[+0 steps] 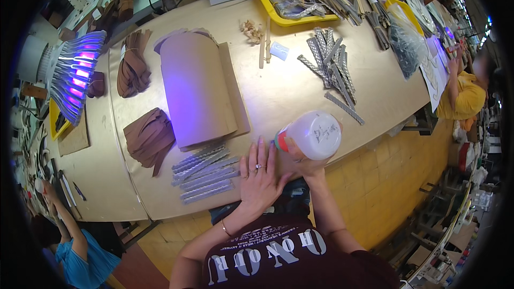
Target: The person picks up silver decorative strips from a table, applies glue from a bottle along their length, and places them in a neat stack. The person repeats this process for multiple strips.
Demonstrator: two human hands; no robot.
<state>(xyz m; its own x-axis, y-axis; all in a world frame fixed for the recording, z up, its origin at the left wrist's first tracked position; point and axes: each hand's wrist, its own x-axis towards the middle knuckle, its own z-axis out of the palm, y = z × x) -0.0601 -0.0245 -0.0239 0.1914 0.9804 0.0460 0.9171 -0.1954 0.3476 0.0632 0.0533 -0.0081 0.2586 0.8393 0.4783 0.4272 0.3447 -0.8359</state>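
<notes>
My left hand (259, 174) lies flat on the table's near edge, fingers stretched out, with a ring on one. Just left of it are several grey braided strips (206, 174) laid side by side. My right hand (309, 166) is wrapped round a whitish plastic bottle (317, 135), its fingers mostly hidden behind it. The bottle is tipped so that its round, marked end faces up toward me; a red and green part shows at its left side. What lies under its lower end is hidden.
A brown paper roll (195, 85) lies left of centre, beside brown strip bundles (150, 138). More braided strips (332, 59) lie to the right. Farther back is a yellow tray (292, 21); a finned lamp (79, 77) stands at left. Co-workers sit at both sides.
</notes>
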